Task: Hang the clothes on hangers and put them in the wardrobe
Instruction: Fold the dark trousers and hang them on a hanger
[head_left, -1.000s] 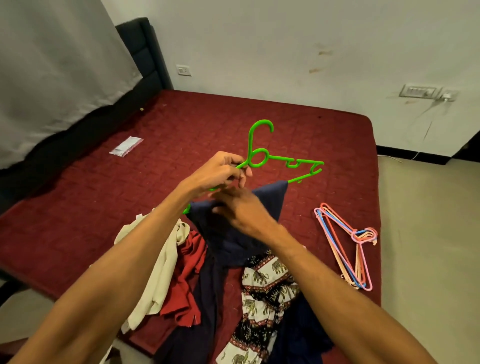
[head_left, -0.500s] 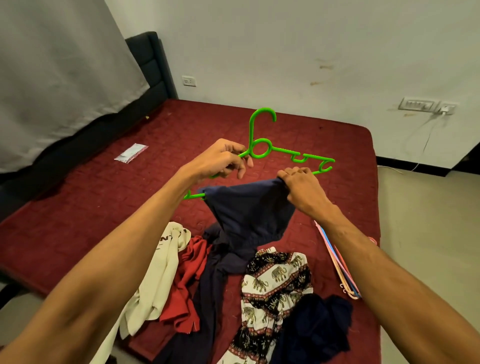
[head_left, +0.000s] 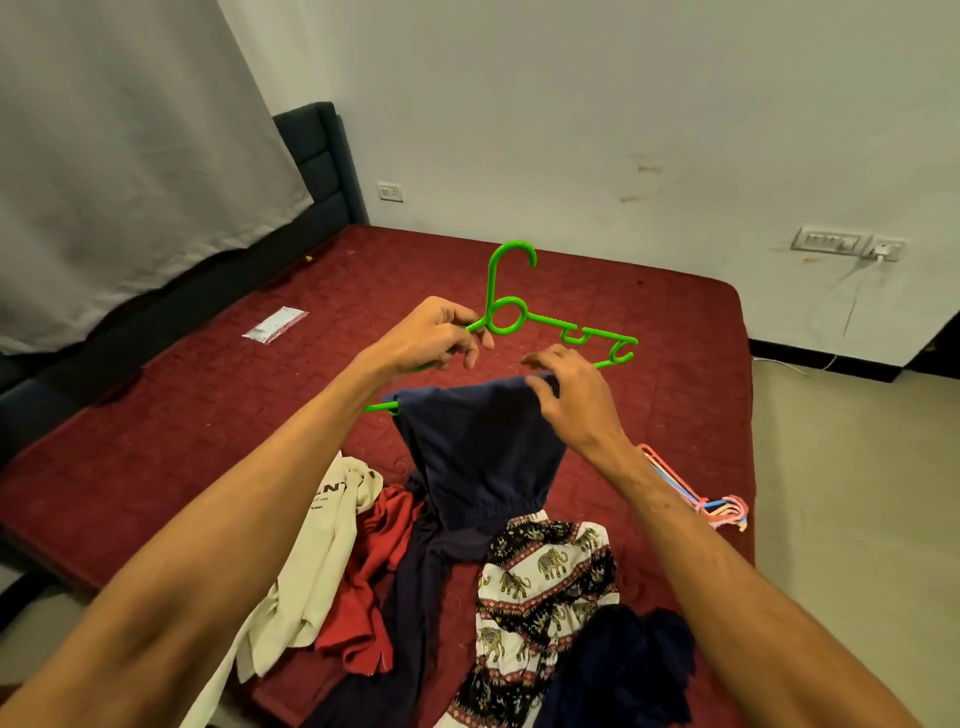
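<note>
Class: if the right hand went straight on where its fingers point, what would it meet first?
The right hand would probably meet the green hanger first, just past the navy garment it pinches; depth unclear.

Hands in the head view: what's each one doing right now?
Left hand: closed, grips the green hanger near its hook.
Right hand: closed, pinches the navy garment at its top edge.

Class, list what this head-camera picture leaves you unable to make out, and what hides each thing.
All in the head view.
Lower bar of the green hanger, held by the left hand: under the navy garment.
Number of coloured hangers: right forearm covers them.
Print on the cream garment: folds cut it off.
Packet label: too small.
Wardrobe: out of frame.
</note>
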